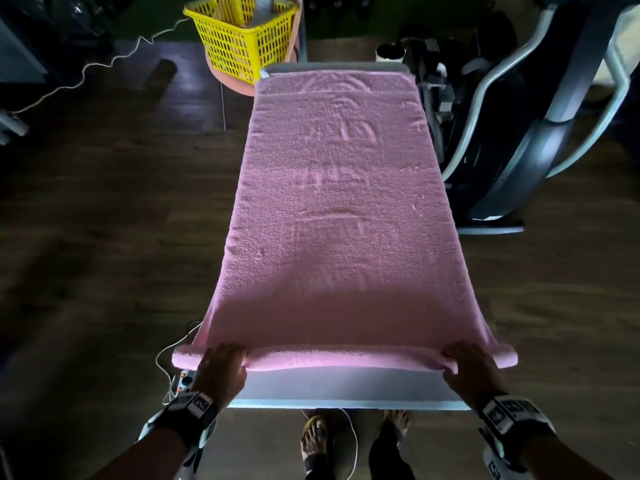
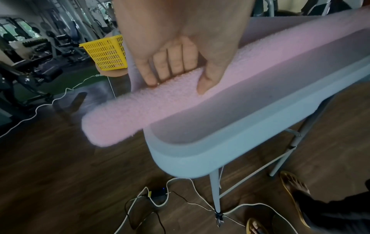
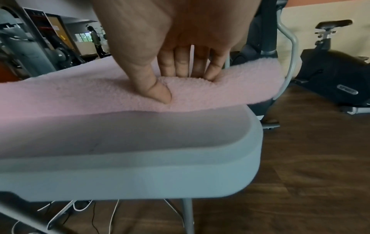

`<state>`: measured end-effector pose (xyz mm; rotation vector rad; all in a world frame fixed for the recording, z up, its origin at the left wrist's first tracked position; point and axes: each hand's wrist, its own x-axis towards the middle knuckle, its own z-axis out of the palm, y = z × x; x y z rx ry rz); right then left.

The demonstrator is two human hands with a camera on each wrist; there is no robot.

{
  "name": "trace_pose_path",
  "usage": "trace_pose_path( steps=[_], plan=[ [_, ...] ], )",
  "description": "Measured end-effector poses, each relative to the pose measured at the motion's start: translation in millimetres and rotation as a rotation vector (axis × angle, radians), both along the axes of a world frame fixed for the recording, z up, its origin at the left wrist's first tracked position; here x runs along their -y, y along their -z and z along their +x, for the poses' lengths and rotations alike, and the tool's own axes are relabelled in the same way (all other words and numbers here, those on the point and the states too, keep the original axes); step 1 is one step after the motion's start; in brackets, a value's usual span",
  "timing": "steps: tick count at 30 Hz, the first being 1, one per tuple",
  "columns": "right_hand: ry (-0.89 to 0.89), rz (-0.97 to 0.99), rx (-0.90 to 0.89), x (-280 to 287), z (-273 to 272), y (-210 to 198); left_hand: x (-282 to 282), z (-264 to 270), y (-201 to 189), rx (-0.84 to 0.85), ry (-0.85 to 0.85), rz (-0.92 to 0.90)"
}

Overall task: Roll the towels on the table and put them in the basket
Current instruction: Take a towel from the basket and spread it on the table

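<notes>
A long pink towel (image 1: 339, 202) lies flat along the narrow white table (image 1: 343, 389), its near end turned over into a thin roll (image 1: 343, 356). My left hand (image 1: 223, 363) grips the roll near its left end, fingers curled over the top and thumb (image 2: 208, 82) on the near side. My right hand (image 1: 467, 363) grips it near the right end the same way, thumb (image 3: 158, 90) pressed into the pile. Both roll ends (image 2: 112, 125) (image 3: 266, 82) overhang the table's sides. The yellow basket (image 1: 242, 39) stands on a pink stool beyond the table's far left corner.
Exercise machines (image 1: 540, 109) crowd the table's right side, with a stationary bike (image 3: 336, 76) further right. White cables (image 1: 86, 67) trail over the wooden floor on the left, and a power adapter (image 2: 158, 192) lies under the table. My sandalled feet (image 1: 315, 441) stand at the near edge.
</notes>
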<state>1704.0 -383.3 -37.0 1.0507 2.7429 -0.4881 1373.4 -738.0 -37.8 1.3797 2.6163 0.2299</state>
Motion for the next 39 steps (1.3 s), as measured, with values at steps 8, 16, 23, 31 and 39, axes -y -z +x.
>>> trace_pose_path(
  steps=[8, 16, 23, 31, 39],
  plan=[
    [0.047, -0.04, -0.079, -7.4, -7.6, 0.0, -9.2, -6.2, -5.2, 0.009, -0.013, 0.039],
    [-0.034, -0.001, 0.081, -2.0, -0.3, -3.7, 0.4, -0.2, -9.9, 0.039, 0.026, -0.089],
    [-0.039, 0.011, -0.045, 0.4, 1.9, 6.5, -3.8, 4.1, -2.8, 0.016, 0.091, 0.009],
    [-0.068, 0.132, 0.015, -1.3, -13.9, -11.4, -19.2, -3.8, -11.5, -0.008, 0.055, -0.058],
    [-0.111, 0.082, -0.028, 12.3, 12.3, 2.6, -3.6, 7.7, -9.8, 0.116, 0.101, -0.059]
  ],
)
